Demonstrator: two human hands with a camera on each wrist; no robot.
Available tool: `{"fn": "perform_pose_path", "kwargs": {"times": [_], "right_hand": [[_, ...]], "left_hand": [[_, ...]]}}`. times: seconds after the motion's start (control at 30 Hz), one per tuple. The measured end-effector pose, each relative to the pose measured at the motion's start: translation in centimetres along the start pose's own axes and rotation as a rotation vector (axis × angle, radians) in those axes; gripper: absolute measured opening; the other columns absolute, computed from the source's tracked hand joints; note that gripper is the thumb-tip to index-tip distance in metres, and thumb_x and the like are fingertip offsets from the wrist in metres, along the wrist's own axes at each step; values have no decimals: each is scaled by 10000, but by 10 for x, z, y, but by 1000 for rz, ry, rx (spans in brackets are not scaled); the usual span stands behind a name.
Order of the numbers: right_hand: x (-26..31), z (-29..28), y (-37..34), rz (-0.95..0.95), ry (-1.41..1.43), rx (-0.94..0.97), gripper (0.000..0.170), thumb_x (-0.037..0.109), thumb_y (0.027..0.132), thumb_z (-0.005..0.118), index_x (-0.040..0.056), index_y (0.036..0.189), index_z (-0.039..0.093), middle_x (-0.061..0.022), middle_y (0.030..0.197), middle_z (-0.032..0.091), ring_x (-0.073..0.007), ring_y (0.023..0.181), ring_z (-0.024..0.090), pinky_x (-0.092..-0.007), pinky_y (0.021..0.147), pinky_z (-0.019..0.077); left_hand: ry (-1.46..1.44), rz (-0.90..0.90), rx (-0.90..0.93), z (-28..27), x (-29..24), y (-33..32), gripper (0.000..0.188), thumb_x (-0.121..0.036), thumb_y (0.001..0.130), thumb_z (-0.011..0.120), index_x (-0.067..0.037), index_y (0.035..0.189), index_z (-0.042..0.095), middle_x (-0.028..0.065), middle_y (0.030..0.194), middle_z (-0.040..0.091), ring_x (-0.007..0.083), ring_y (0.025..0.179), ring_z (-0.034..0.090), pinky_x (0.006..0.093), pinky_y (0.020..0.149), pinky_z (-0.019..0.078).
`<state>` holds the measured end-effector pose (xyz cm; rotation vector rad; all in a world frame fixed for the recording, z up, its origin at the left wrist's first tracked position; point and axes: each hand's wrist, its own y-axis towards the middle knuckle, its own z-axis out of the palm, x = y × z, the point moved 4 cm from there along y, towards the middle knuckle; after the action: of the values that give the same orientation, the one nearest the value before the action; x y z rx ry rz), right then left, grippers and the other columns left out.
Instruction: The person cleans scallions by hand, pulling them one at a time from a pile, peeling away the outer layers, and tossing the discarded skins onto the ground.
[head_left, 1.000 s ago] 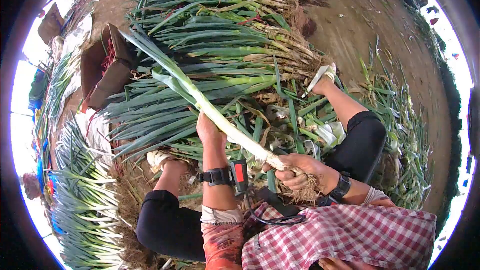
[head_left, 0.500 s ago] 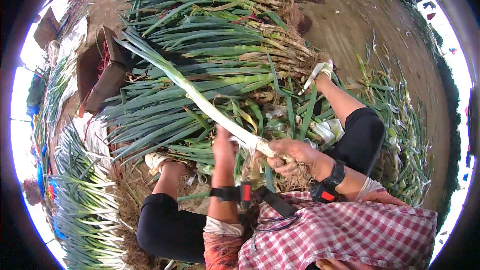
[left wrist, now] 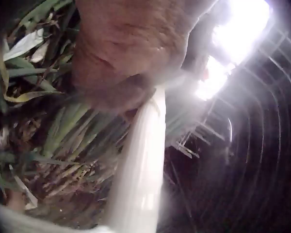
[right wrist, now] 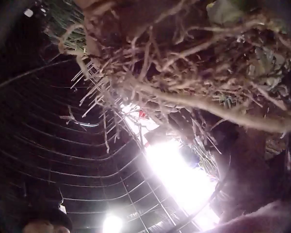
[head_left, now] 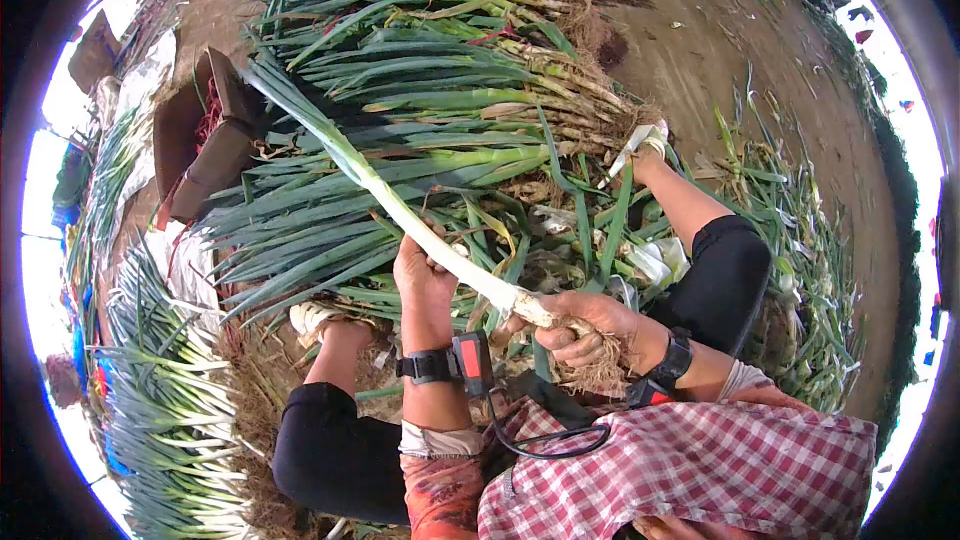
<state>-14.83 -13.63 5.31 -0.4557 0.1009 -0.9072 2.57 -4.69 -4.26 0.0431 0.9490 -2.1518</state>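
Note:
One long leek [head_left: 395, 205] slants across the lap, green leaves toward the upper left and roots [head_left: 598, 365] at the lower right. The right hand [head_left: 600, 325] grips its root end, fingers curled round it. The left hand [head_left: 425, 275] is at the white stem, its fingers curled against it. In the left wrist view the white stem [left wrist: 141, 165] runs down from the left hand [left wrist: 128, 48], whose fingers bend round it. Tangled roots [right wrist: 184, 97] fill the upper part of the right wrist view, hiding most of the right hand.
Big bundles of leeks [head_left: 420, 90] lie beyond the hands, roots to the right. A cardboard box [head_left: 215, 145] stands at their left. White-stemmed leeks [head_left: 170, 420] are stacked at the lower left. Leaf scraps [head_left: 800, 280] lie at the right, beyond a bent knee [head_left: 730, 265].
The left hand dipped below the stem in a blur, then came back up to it. The leek's root end has shifted slightly left and up, still in the right hand.

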Motion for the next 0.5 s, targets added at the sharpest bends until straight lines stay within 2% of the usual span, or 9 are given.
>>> {"fn": "perform_pose_path", "kwargs": {"times": [0.03,0.07,0.1,0.2,0.23,0.33,0.4,0.43,0.5], "right_hand": [[2,4,-1,34,75,42,422,336,866,436,-2,1118,406,30,604,406,-4,372,323,-139,316,249],[4,6,0,38,50,70,440,342,862,440,-8,1125,397,29,606,410,-4,370,329,-139,309,246],[5,7,-2,32,53,68,440,342,862,440,-8,1125,397,29,606,410,-4,370,329,-139,309,246],[10,2,-2,-2,93,4,440,306,870,430,-38,1139,374,13,619,388,-6,356,313,-138,303,240],[12,-4,4,-12,124,19,415,307,869,429,-24,1116,390,13,617,389,-9,356,316,-143,302,242],[19,-7,8,-60,71,6,367,308,870,425,2,1071,415,12,612,392,-17,355,323,-154,303,247],[26,2,3,-102,-29,-98,326,298,873,425,10,1024,438,18,604,401,-26,359,324,-162,311,249],[22,2,4,-102,-21,-105,326,298,873,425,10,1024,438,18,604,401,-26,359,324,-162,311,249],[25,1,13,-131,-185,-149,311,286,869,435,5,999,461,21,604,408,-24,366,315,-164,316,240]], "left_hand": [[-45,-111,116,4,3,-1,183,-194,849,442,-49,771,521,20,589,495,66,359,349,169,293,268],[-65,-176,71,2,6,-1,161,-173,827,463,-56,721,496,1,560,463,43,332,303,156,266,197],[-62,-181,72,-3,5,2,161,-173,827,463,-56,721,496,1,560,463,43,332,303,156,266,197],[114,-706,313,-11,36,-16,189,-224,822,480,-56,741,514,3,558,468,51,350,355,174,272,232],[323,-512,104,-20,58,-20,184,-225,815,493,-50,773,532,23,617,522,88,409,443,201,313,324],[247,-630,111,-25,87,-39,150,-170,796,521,-29,833,553,45,698,565,128,513,514,233,413,417],[584,-530,342,-22,80,-39,156,-135,787,521,-13,875,559,54,747,576,144,601,539,258,505,455],[655,-565,357,-22,77,-39,189,-139,788,510,-4,910,560,57,777,583,141,638,545,260,552,463],[809,-518,627,-11,72,-46,179,-140,796,487,-34,916,567,43,864,571,151,745,551,291,613,469]]}}
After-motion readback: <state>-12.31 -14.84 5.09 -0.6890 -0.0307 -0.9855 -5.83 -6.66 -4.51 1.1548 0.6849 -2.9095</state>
